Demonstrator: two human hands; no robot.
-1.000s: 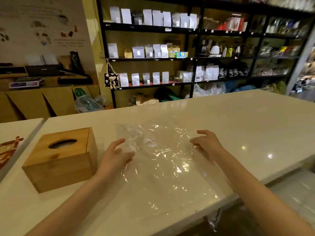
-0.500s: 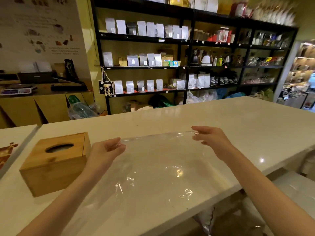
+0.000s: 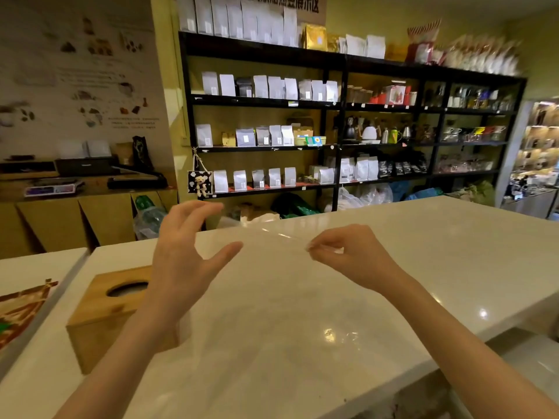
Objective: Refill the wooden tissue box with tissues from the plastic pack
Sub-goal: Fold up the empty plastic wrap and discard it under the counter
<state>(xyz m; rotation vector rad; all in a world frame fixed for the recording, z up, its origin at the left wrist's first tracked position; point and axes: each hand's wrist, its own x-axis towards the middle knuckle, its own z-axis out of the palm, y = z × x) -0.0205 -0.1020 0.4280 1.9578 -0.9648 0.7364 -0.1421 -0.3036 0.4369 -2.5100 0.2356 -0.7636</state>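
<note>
Right hand (image 3: 341,252) pinches the clear plastic pack (image 3: 272,297) above the counter (image 3: 453,252); left hand (image 3: 184,255) is released, fingers spread. Wooden tissue box (image 3: 102,316) sits near the counter's left edge.

Your two hands, the left hand (image 3: 181,264) and the right hand (image 3: 348,255), are bare: no gloves, rings, watch or bracelet on them. Both your forearms are uncovered right down to the bottom edge of the view, with no sleeve or cuff showing.
</note>
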